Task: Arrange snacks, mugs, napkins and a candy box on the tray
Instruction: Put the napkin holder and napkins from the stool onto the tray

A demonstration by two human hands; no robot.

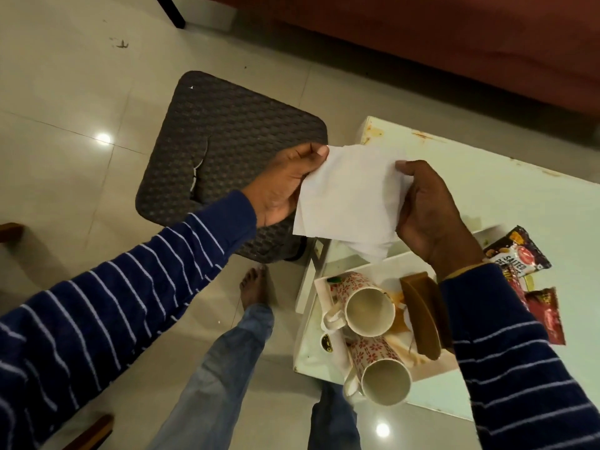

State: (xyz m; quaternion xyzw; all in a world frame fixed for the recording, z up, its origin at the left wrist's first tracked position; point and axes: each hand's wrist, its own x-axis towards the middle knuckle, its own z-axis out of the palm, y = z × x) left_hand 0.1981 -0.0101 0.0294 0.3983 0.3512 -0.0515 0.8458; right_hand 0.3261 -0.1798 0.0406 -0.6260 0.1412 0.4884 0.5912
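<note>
White paper napkins [347,199] are held up in the air between both hands. My left hand [285,186] pinches their left edge, and my right hand [428,216] grips the right side. Below them a white tray [321,284] sits on the pale table [506,190]. Two red-flowered mugs stand on the tray, one [367,306] behind the other [383,371]. A brown napkin holder [422,316] stands to their right. Snack packets, a dark salted-peanuts one [519,251] and a red one [545,313], lie on the table past my right sleeve.
A dark woven stool [227,151] stands on the tiled floor left of the table. A red-brown sofa [454,43] runs along the back. My legs and a bare foot [256,287] are below, next to the table's near edge.
</note>
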